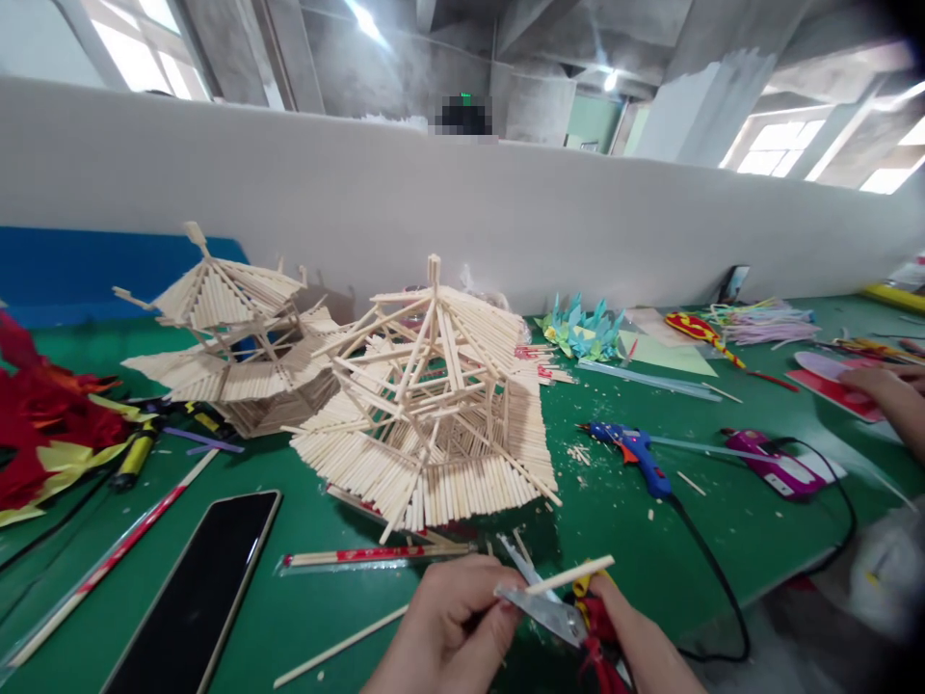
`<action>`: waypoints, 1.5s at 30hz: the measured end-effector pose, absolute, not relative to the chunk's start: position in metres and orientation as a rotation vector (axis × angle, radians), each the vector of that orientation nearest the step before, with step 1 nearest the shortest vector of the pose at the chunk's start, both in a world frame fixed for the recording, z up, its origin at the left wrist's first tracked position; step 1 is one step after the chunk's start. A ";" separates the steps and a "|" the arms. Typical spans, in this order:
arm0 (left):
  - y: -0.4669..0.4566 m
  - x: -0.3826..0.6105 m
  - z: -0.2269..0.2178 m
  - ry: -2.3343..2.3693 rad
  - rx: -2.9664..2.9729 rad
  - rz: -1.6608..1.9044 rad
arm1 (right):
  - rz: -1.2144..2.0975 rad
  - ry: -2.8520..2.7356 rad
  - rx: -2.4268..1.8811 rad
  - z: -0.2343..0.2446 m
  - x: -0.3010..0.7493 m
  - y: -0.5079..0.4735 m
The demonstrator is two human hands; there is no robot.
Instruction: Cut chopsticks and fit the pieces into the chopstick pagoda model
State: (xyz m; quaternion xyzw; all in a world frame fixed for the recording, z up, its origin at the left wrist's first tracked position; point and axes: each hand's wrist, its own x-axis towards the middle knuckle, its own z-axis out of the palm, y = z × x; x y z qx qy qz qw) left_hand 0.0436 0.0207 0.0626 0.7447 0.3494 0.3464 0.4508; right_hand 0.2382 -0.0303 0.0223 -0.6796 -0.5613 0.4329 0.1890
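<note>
Near the front edge, my left hand [462, 627] pinches a thin wooden stick [574, 575], like a disposable chopstick, whose end juts out to the right. Red-and-yellow-handled scissors [545, 614] are in my right hand [640, 631], their blades close to the stick beside my left fingertips. A thin stick length [339, 648] shows left of my left hand; whether it is the same stick I cannot tell. Just behind my hands stands a pavilion-like model [434, 405] built of sticks, its roof partly covered. Packaged chopsticks [376, 554] lie before it.
A second stick pavilion [224, 328] stands back left, and a phone [198, 598] lies front left. Right of the model are a blue glue gun [636, 453] with a trailing cord and a purple glue gun [777, 467]. Another person's hand [892, 390] is at far right.
</note>
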 end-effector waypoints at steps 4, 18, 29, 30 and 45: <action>0.021 0.043 0.070 0.882 1.705 0.746 | 1.265 -1.518 -1.907 0.019 0.233 -0.034; 0.024 0.039 0.068 0.798 1.352 0.633 | 1.217 -1.575 -1.953 0.027 0.240 -0.028; 0.015 0.045 0.057 0.960 1.840 0.910 | 1.226 -1.534 -1.945 0.029 0.235 -0.035; 0.013 0.045 0.054 0.964 1.935 1.000 | 1.229 -1.536 -1.938 0.029 0.234 -0.035; 0.017 0.044 0.056 0.905 1.606 0.769 | 1.242 -1.527 -1.889 0.026 0.233 -0.039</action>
